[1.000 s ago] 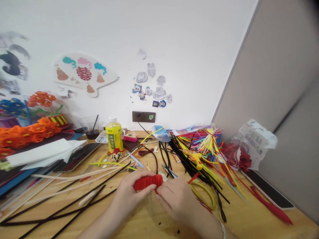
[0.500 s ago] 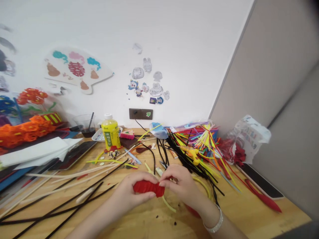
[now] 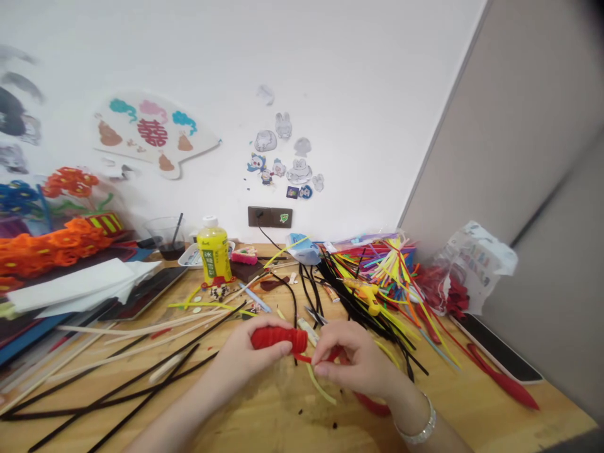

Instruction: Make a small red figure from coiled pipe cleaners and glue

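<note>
A pair of bare hands works red, fuzzy cord above a crowded wooden worktop (image 3: 264,425). The left hand (image 3: 241,350) has its grip curled around a tightly wound red roll (image 3: 280,340), thumb along the near side, the coiled end facing the right hand (image 3: 361,362). From that end a thin red strand (image 3: 303,358) runs to the right hand, whose grip pinches it between thumb and fingertips; a beaded bracelet (image 3: 419,428) circles the wrist. A pale yellow strip (image 3: 322,387) curves just below the strand.

To the left, black stems (image 3: 117,375) cross one another beside a stack of white sheets (image 3: 75,283). Beyond the hands, a yellow-labelled bottle (image 3: 214,255) stands upright near a clear cup (image 3: 165,236) of dark liquid. To the right, a yellow gun-shaped tool (image 3: 370,296) lies among multicoloured stems (image 3: 391,255), near a plastic bag (image 3: 486,264) of red pieces.
</note>
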A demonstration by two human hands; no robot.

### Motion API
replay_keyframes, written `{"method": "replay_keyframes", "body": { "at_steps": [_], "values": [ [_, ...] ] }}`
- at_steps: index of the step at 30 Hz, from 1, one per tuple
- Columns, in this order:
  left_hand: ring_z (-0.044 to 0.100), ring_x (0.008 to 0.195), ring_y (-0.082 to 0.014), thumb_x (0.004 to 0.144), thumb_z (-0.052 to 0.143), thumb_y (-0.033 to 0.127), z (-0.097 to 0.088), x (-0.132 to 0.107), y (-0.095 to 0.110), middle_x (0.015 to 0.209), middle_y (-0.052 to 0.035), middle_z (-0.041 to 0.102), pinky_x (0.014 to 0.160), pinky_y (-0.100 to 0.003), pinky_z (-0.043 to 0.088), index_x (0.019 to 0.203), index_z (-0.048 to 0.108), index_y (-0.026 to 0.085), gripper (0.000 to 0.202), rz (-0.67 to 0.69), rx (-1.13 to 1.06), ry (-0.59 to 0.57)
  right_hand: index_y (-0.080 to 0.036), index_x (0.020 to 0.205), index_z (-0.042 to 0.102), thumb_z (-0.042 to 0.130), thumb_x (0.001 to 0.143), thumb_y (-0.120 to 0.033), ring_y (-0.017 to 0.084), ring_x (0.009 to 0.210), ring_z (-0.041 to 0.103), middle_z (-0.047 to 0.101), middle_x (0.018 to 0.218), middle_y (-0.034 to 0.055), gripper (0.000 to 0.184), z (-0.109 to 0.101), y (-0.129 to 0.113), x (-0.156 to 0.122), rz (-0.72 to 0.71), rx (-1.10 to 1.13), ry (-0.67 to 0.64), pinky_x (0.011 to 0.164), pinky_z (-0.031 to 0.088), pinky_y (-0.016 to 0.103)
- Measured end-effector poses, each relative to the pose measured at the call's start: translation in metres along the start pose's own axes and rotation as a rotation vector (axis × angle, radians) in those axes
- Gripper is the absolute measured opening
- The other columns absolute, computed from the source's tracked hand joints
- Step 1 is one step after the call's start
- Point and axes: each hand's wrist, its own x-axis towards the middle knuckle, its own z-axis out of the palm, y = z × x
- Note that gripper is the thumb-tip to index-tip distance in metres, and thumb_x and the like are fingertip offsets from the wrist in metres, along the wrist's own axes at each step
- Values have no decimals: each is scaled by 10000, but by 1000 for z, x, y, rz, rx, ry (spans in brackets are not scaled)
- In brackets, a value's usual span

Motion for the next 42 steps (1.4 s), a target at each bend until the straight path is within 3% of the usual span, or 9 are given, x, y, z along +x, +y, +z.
{"method": "replay_keyframes", "body": {
  "at_steps": [3, 8, 16, 20, 25, 29, 34, 38, 42],
  "values": [
    [664, 764, -221, 628, 675, 308, 1, 0, 0, 842, -57, 721, 719, -321, 510, 791, 662, 176, 210, -49, -39, 12, -178, 699, 651, 617, 741, -177, 97, 563, 534, 618, 623, -7, 54, -1, -4, 0, -18, -66, -27, 542, 411, 202],
    [659, 773, -217, 612, 674, 266, 7, -1, -1, 821, -55, 727, 742, -318, 501, 777, 673, 171, 190, -38, 35, -61, -174, 703, 650, 611, 758, -215, 106, 579, 543, 619, 629, -1, 79, 3, -1, 2, 6, -37, -16, 550, 409, 212],
    [648, 820, -206, 605, 679, 273, 8, -5, -3, 890, -47, 725, 776, -289, 484, 792, 669, 175, 212, -11, 15, -221, -186, 743, 611, 673, 708, -332, 98, 593, 515, 568, 649, -23, 162, 12, 28, 9, 266, 327, 186, 569, 397, 211],
    [645, 838, -217, 615, 688, 288, 6, -6, -6, 901, -49, 719, 787, -299, 479, 807, 671, 190, 216, 7, 16, -193, -182, 748, 592, 712, 652, -386, 83, 556, 468, 521, 607, -44, 256, 21, 42, 13, 382, 468, 196, 556, 372, 202],
    [647, 810, -226, 596, 693, 283, 4, -4, -6, 855, -55, 719, 758, -308, 487, 786, 670, 188, 213, 10, -22, -52, -175, 683, 542, 663, 641, -536, 88, 520, 416, 478, 578, -45, 383, 38, 50, 13, 462, 522, 203, 493, 334, 201],
    [646, 754, -215, 585, 689, 292, 3, -3, -1, 786, -45, 711, 708, -293, 499, 754, 663, 180, 205, 22, -46, 91, -170, 703, 533, 487, 813, -497, 97, 521, 399, 449, 568, -39, 349, 52, 51, 6, 396, 302, 161, 488, 312, 209],
    [649, 745, -216, 608, 665, 319, 2, -1, -1, 791, -45, 712, 703, -303, 505, 776, 658, 176, 221, 8, -6, 231, -171, 772, 549, 334, 902, -282, 140, 619, 500, 573, 691, 26, 274, 58, 39, -2, 171, -267, 36, 543, 340, 238],
    [652, 761, -223, 622, 651, 314, 4, -1, -4, 799, -48, 719, 715, -315, 506, 776, 661, 179, 204, 18, 50, 232, -172, 770, 551, 379, 871, -214, 155, 584, 525, 607, 665, 39, 203, 49, 28, -2, -29, -665, -128, 523, 328, 254],
    [653, 794, -233, 620, 651, 306, 4, 2, -5, 811, -51, 725, 743, -330, 501, 770, 665, 184, 194, 44, 99, 205, -161, 763, 560, 372, 876, -188, 152, 572, 518, 608, 642, 42, 221, 34, 23, 1, -220, -815, -92, 521, 314, 266]
  ]
}}
